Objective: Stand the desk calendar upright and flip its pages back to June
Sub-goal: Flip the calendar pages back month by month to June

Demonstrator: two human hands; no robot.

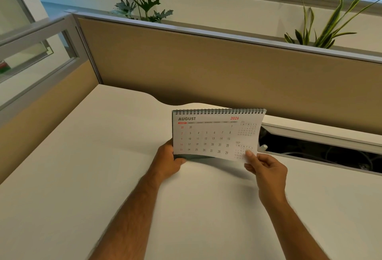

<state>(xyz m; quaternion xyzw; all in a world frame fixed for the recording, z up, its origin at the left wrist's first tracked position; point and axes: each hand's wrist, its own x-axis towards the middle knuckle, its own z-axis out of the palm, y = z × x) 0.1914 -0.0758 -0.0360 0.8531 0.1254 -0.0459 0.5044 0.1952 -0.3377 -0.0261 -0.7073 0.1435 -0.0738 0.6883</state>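
Observation:
The spiral-bound desk calendar (pixel 208 135) stands upright on the white desk (pixel 82 166), its front page reading AUGUST 2026. My left hand (pixel 168 159) grips its lower left corner and dark base. My right hand (pixel 266 166) pinches the lower right corner of the August page between thumb and fingers, and that corner is lifted and curled away from the stand. The pages behind the front one are hidden.
A tan partition panel (pixel 206 63) runs behind the desk, with plants (pixel 142 5) above it. An open cable tray (pixel 322 152) with dark wires lies right of the calendar. A side partition (pixel 41 94) bounds the desk on the left.

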